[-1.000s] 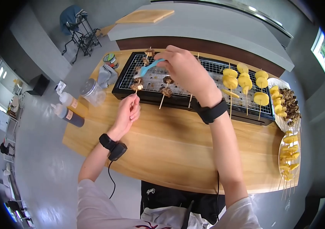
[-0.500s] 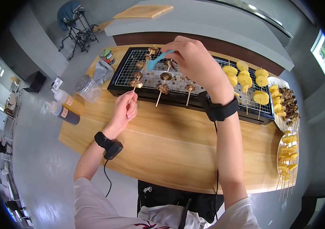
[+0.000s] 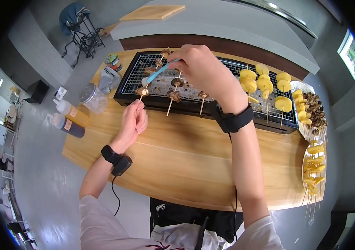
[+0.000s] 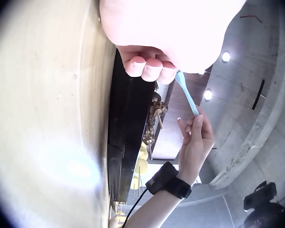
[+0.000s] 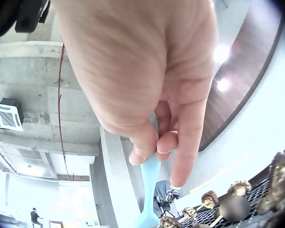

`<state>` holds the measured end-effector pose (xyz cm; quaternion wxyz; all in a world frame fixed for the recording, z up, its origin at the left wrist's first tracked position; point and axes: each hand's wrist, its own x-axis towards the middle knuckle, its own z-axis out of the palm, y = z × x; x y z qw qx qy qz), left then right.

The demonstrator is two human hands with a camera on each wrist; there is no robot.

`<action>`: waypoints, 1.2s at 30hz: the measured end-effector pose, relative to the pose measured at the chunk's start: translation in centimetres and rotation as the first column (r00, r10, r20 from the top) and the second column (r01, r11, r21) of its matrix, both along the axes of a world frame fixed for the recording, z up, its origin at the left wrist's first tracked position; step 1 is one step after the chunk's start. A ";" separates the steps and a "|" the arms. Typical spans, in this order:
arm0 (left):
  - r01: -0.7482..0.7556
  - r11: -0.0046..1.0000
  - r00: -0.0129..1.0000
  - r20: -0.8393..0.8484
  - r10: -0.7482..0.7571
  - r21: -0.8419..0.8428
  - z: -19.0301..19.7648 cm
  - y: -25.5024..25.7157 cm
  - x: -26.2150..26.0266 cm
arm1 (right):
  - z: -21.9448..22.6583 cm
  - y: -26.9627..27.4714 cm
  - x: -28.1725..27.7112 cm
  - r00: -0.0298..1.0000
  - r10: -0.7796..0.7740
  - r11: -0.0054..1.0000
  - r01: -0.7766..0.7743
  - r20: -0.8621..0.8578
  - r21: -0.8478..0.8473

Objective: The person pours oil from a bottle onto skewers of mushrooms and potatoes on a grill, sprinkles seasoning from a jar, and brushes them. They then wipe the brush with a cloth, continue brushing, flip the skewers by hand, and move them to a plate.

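My left hand (image 3: 134, 121) pinches the near end of a mushroom skewer (image 3: 142, 91) at the grill's left front edge. The skewer's far end lies over the wire grate of the black grill (image 3: 121, 98). In my right hand (image 3: 206, 75) is a light-blue basting brush (image 3: 159, 72), held between thumb and fingers above the grate. Its pale head overlaps the left skewer between two mushrooms in the head view. The right wrist view shows the brush handle (image 5: 151, 178) pinched from above. Two more mushroom skewers (image 3: 174, 96) lie to the right, partly hidden by my right hand.
Potato-slice skewers (image 3: 265, 84) lie on the grill's right half. Plates of mushroom skewers (image 3: 314, 110) and potato skewers (image 3: 315, 160) stand at the table's right. Squeeze bottles (image 3: 71, 125), a clear jar (image 3: 94, 100), a grey cloth (image 3: 109, 79) and a small tin (image 3: 113, 62) are at the left.
The brush went away from me along the left skewer, then came back toward its near end. My left hand keeps its pinch on the skewer's stick.
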<state>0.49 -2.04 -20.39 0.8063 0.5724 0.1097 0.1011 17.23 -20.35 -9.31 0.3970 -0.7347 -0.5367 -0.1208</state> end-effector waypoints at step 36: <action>-0.018 0.999 0.999 0.034 0.016 0.043 -0.4 -0.8 0.0 | 1.2 -1.7 0.8 0.999 0.024 0.993 -0.020 0.032 -0.118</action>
